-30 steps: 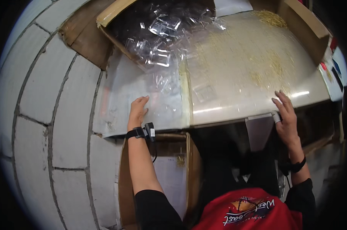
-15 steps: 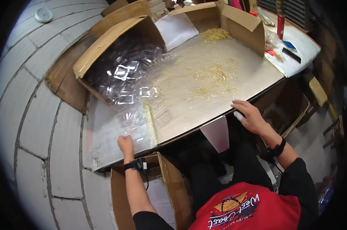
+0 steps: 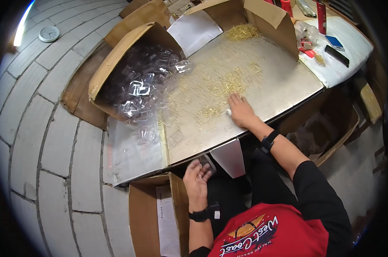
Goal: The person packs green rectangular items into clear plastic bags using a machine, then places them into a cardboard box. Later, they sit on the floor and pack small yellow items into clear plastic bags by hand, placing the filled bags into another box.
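Note:
My left hand [image 3: 196, 179] is palm up at the table's front edge, its fingers curled around a small clear plastic box [image 3: 210, 162]. My right hand [image 3: 242, 112] rests on the tabletop with its fingers stretched out and a white wrap on one of them. Its fingertips touch the near side of a loose scatter of thin gold-coloured pin-like pieces [image 3: 230, 83]. Whether anything lies under those fingers is hidden. More clear plastic boxes [image 3: 140, 88] spill from a tipped cardboard carton [image 3: 100, 70] on the left.
A denser gold heap [image 3: 242, 32] lies at the back beside a cardboard wall [image 3: 271, 21]. Below the table's front edge hang a white chute-like sheet [image 3: 229, 157] and an open carton [image 3: 144, 205]. A black phone-shaped object [image 3: 336, 56] and a red bottle [image 3: 321, 18] are at the right.
My left hand has moved right from the table's left part to the front edge, and a clear box now shows in it. My right hand has reached forward and left onto the gold pieces.

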The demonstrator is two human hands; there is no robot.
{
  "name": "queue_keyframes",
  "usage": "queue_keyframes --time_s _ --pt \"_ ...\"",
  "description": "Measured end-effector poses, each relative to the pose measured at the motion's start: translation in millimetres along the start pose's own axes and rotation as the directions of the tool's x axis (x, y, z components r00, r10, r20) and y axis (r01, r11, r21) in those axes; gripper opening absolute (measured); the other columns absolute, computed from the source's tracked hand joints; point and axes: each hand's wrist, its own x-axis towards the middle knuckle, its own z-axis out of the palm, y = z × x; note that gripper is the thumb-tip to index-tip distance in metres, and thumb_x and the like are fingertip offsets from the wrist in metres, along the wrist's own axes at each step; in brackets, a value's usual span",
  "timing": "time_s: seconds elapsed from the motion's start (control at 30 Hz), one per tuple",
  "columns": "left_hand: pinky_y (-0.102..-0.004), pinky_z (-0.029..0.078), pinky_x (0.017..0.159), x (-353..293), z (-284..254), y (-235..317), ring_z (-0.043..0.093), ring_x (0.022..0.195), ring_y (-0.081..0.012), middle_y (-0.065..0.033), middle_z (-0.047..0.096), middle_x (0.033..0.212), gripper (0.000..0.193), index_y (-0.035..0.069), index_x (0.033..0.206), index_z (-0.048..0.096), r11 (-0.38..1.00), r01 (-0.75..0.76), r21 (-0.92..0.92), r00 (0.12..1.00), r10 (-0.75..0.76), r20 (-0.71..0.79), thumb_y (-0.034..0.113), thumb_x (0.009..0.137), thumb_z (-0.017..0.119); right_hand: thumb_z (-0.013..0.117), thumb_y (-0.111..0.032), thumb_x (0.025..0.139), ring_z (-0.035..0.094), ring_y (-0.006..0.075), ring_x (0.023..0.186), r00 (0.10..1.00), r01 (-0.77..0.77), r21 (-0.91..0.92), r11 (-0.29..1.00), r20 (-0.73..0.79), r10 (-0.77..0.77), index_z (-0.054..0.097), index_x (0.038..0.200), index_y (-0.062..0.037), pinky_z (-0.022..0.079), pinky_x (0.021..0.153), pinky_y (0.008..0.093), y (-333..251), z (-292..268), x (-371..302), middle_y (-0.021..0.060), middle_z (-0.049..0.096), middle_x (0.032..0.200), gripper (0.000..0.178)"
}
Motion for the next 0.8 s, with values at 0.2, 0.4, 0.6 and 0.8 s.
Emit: queue_keyframes --time_s 0.2,0.4,0.6,0.8 --pt "-0.0411 0.057 0.069 -24.9 -73.4 -65.4 0.064 0.088 -0.0386 -0.0213 0.059 0.104 0.019 0.003 0.103 0.047 0.981 0.175 0.083 0.983 -0.169 -0.071 0.005 0.084 0.048 0.047 -0.022 0.091 0.033 0.0311 0.132 0.983 0.037 0.422 0.906 0.149 -0.110 0.038 0.133 0.0032 0.026 0.109 0.0365 7.9 -36.7 -26.7 0.0197 0.037 0.140 0.050" --pt "-0.0404 0.056 0.071 -15.7 -104.0 -126.4 0.063 0.095 -0.0380 -0.0230 0.057 0.112 0.032 -0.001 0.120 0.045 0.902 0.418 0.107 0.906 -0.422 0.025 0.014 0.091 0.043 0.046 -0.028 0.092 0.030 0.0323 0.133 0.995 -0.040 0.375 0.926 -0.071 0.072 0.034 0.137 -0.0022 0.024 0.110 0.0368 55.5 -30.3 -25.4 0.0209 0.031 0.143 0.054" --pt "-0.0396 0.055 0.072 10.4 -64.8 -163.6 0.061 0.100 -0.0368 -0.0208 0.054 0.117 0.037 -0.001 0.125 0.041 0.861 0.460 0.215 0.837 -0.502 0.218 0.019 0.094 0.039 0.053 -0.026 0.087 0.022 0.0374 0.135 0.989 -0.123 0.001 0.992 -0.085 0.123 0.029 0.135 0.0065 0.021 0.111 0.0419 -39.6 0.7 -24.5 0.0263 0.026 0.142 0.063" --pt "-0.0330 0.059 0.063 10.9 -70.9 -185.3 0.061 0.100 -0.0343 -0.0240 0.055 0.117 0.041 -0.001 0.125 0.040 0.841 0.538 -0.061 0.788 -0.476 0.391 0.028 0.097 0.036 0.056 -0.019 0.085 0.031 0.0380 0.130 0.998 -0.007 -0.044 0.999 0.059 0.010 0.037 0.129 0.0089 0.025 0.109 0.0432 -95.6 -23.1 -97.7 0.0274 0.035 0.136 0.055"
